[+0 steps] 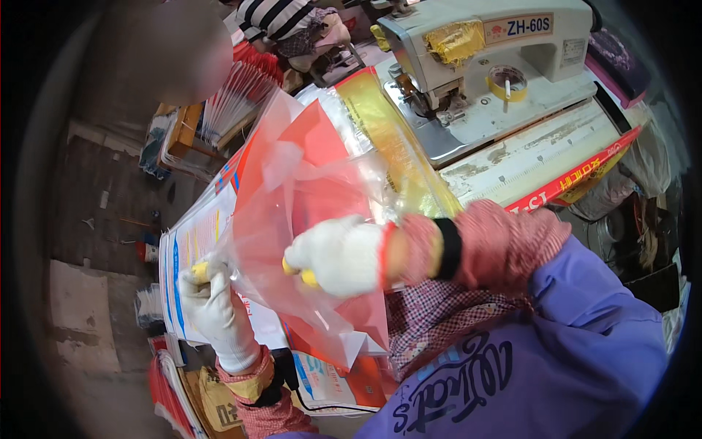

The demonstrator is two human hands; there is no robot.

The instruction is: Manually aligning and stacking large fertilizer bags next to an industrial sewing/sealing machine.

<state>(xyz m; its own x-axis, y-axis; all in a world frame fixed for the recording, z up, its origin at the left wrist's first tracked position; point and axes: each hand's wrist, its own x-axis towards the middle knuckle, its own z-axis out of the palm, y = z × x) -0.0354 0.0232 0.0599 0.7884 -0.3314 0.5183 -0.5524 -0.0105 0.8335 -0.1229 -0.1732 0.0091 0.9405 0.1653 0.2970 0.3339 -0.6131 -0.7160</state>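
Note:
A thin clear plastic bag [259, 238] lies crumpled and spread over a red-and-white printed sack [318, 135] in front of me. My left hand [212, 307], in a white knit glove with a yellow fingertip, pinches the left edge of the plastic. Over the middle of the plastic is my right hand [336, 257], gloved the same way and a little blurred. Its fingers are curled in; whatever they may hold is hidden. Under the plastic, a stack of white printed sacks [186, 245] shows at the left.
An industrial sewing machine [504, 47] stands at the far right, with a tape roll [512, 86] on its bed. A yellow glossy sack [387, 128] lies beside it. Bundled sacks [238, 102] stand at the far left, near a seated person [281, 22]. More sacks [172, 395] are at the lower left.

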